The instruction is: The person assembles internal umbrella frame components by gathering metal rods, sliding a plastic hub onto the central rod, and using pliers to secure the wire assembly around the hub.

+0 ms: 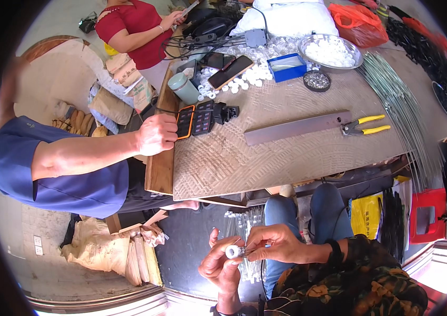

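Observation:
In front of my knees, both hands meet around a small white ring-shaped piece [233, 252] with a round hole. My left hand [219, 267] holds it between thumb and fingers, its hole turned toward the left. From the right, my right hand [276, 245] pinches close beside it, at a small shiny part whose kind I cannot make out. Below the hands lies a bundle of thin pale rods [249, 221], partly hidden by them. Similar white pieces fill a metal bowl [357, 63] at the far right of the table.
A person in blue at the left touches an orange-edged case [185, 122]. Another, in red, stands behind. The table [223, 168] bears a flat metal bar [297, 128], yellow-handled pliers [365, 125], long wires [397, 105], a blue box [286, 67], phones and a green cup [183, 88].

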A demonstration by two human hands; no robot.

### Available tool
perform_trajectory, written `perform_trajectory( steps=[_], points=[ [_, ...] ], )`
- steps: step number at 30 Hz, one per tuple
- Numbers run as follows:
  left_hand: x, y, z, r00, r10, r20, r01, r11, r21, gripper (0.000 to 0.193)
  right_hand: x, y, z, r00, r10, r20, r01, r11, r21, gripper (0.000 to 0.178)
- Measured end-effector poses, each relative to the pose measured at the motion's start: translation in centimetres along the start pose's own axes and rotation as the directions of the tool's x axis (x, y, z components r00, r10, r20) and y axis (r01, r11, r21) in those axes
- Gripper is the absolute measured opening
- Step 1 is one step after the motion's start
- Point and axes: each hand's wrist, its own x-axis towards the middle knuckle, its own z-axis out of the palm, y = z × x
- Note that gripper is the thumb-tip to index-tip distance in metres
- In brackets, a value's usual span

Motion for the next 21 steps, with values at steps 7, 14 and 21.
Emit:
perform_trajectory(
  steps=[7, 14, 21],
  points=[
    [-0.16, -0.34, -0.27, 1.0, 0.027, -0.002, -0.026, 0.999, 0.018, 0.034, 0.01, 0.14, 0.22, 1.0, -0.002, -0.017, 0.005, 0.99, 0.143, 0.013],
    [-0.11, 0.11, 0.21, 0.996, 0.071, 0.046, -0.077, 0.989, 0.126, 0.042, 0.2, 0.31, 0.28, 0.999, 0.052, -0.004, -0.051, 0.977, 0.207, 0.015],
    [-0.13, 0.4, 0.56, 0.997, 0.056, 0.061, -0.066, 0.98, 0.189, 0.051, -0.04, -0.4, -0.28, 0.985, 0.16, 0.062, -0.171, 0.914, 0.368, 0.017]
  ],
)
